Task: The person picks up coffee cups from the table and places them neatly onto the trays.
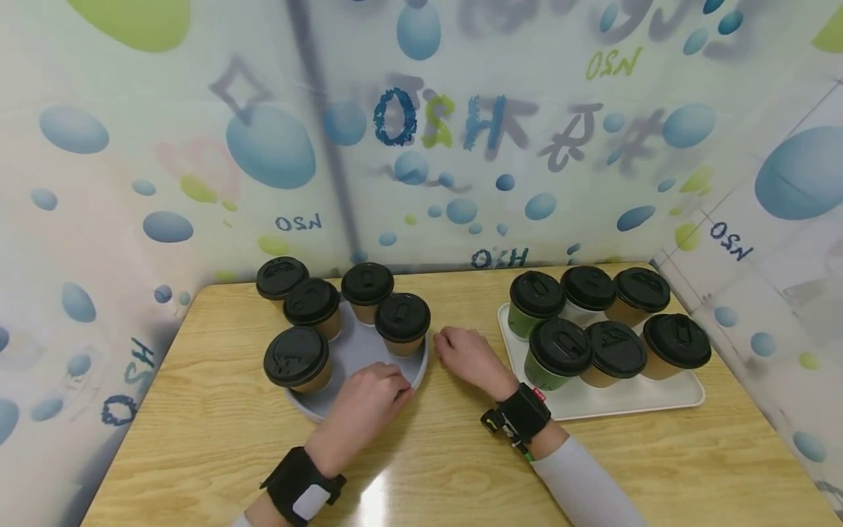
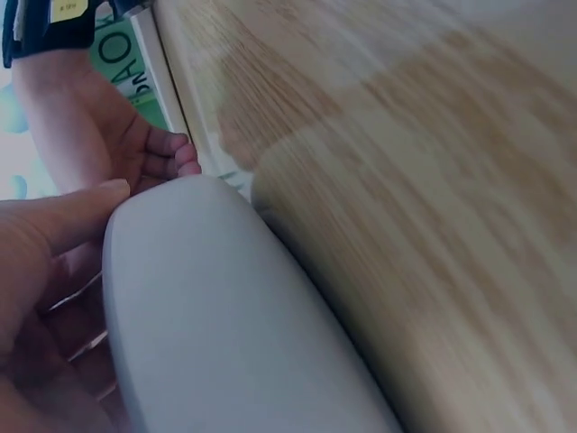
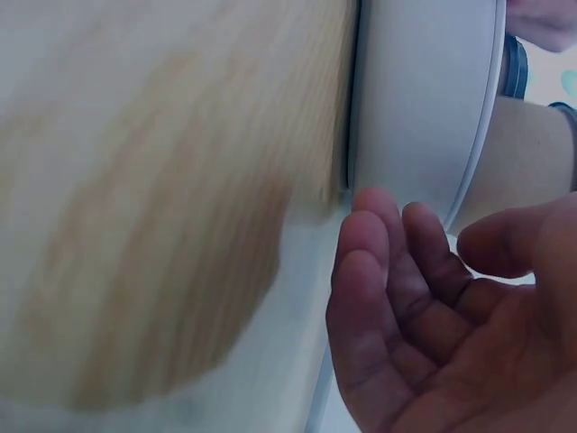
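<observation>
On a wooden table stands a round light-grey tray [image 1: 352,344] with several brown paper cups [image 1: 403,324] with black lids. My left hand [image 1: 369,399] is over its front right rim. In the left wrist view, the thumb is straight at the edge of the tray's pale wall [image 2: 207,298], the fingers loosely bent; firm contact is unclear. Just off the tray's right side, my right hand [image 1: 470,357] rests low near the table. Its fingers [image 3: 361,289] hang loosely curled, holding nothing, with their tips near the tray's wall in the right wrist view.
Right of my right hand lies a white rectangular tray [image 1: 632,399] carrying several black-lidded cups: two green, one white [image 1: 582,315], the others brown [image 1: 665,362]. A patterned cloth [image 1: 428,205] hangs behind the table [image 1: 217,432]. Each wrist wears a black band.
</observation>
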Demonstrator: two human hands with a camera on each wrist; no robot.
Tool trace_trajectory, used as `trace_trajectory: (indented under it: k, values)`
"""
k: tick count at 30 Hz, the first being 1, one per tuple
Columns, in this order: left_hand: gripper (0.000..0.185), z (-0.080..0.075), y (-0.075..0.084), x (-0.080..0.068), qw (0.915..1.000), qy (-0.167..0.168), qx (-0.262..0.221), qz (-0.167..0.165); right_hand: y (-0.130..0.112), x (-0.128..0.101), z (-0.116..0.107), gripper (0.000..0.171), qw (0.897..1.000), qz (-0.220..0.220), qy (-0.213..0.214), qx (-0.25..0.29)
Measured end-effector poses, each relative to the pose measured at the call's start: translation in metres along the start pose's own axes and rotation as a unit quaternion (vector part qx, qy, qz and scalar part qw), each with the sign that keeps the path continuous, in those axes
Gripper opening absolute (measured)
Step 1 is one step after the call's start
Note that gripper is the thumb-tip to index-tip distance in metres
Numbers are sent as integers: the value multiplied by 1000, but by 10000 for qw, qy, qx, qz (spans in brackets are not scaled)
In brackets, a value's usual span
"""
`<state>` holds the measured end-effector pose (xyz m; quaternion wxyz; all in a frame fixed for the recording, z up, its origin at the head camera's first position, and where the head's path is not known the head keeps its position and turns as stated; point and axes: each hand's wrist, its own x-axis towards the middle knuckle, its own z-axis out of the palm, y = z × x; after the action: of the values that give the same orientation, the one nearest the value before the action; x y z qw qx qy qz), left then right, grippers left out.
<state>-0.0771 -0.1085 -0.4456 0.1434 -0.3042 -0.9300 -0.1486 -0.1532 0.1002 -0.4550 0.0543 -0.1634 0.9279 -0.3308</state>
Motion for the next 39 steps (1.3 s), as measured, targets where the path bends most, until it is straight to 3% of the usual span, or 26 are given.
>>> trace_trajectory:
  k: [8,24,30,39]
  values:
    - [19,5,5,6,9992,255,294,-99,-6,-3,3,38,9997,-40,-203,102]
    - [25,5,10,8,9974,311,423,-489,-15,-1,5,30,9995,-184,-259,-3]
    - [15,-15,12,2,9964,610,376,-458,-14,4,4,20,9999,-75,-153,1]
    - [14,-63,6,4,9927,1146,208,-303,-10,11,4,18,9999,44,-123,59]
